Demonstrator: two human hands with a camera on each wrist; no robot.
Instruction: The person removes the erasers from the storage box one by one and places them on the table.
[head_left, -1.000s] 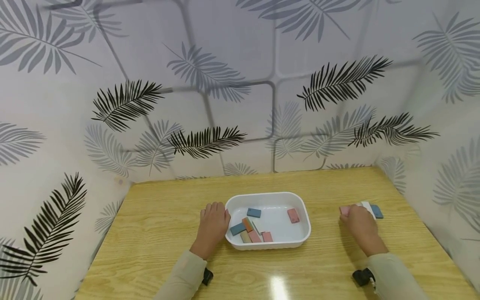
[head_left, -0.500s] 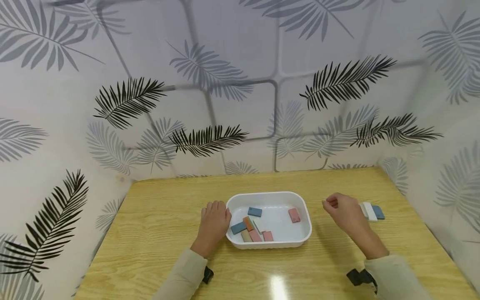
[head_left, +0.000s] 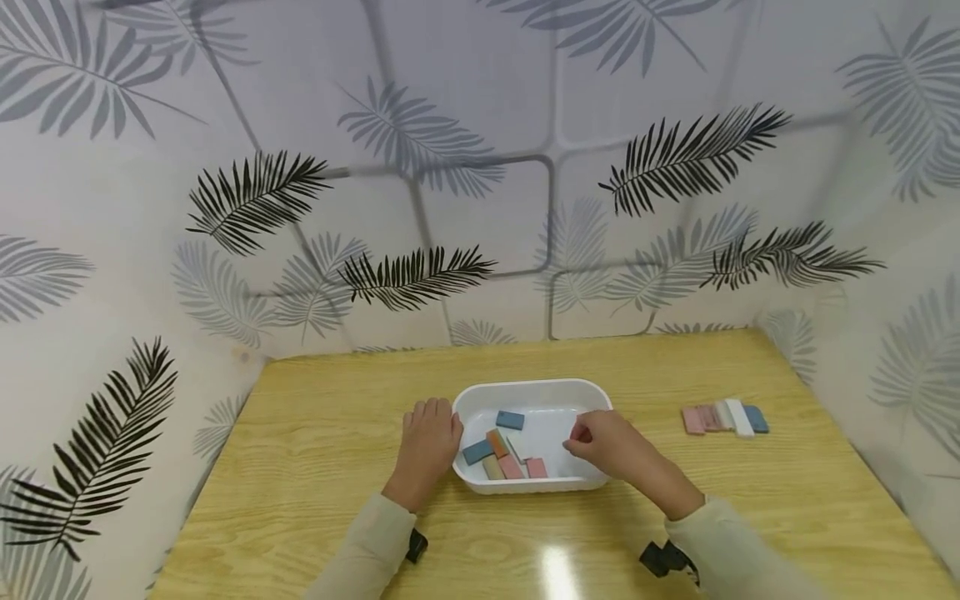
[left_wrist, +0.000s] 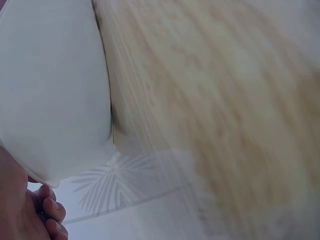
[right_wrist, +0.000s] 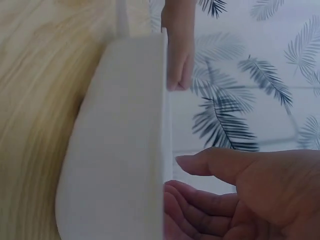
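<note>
A white plastic tray (head_left: 534, 486) stands on the wooden table, with small eraser-like rectangular blocks inside. A blue block (head_left: 511, 420) lies towards its back, and an orange block (head_left: 497, 443) is among several at the left end. My left hand (head_left: 429, 440) holds the tray's left rim, its curled fingers showing at the edge in the left wrist view. Over the right end of the tray reaches my right hand (head_left: 611, 446), hiding that part of the inside. In the right wrist view its thumb (right_wrist: 202, 162) and fingers are apart, with nothing seen between them.
To the right of the tray a row of blocks lies on the table (head_left: 360, 400): a pink block (head_left: 693, 421) at the left end, a white block (head_left: 738, 417), and a blue block (head_left: 756, 419) at the right end. A leaf-patterned wall covering (head_left: 510, 217) rises behind.
My right hand has left the pink block at the row's left end and moved left over the tray, covering the pink block inside it. My left hand has stayed at the rim.
</note>
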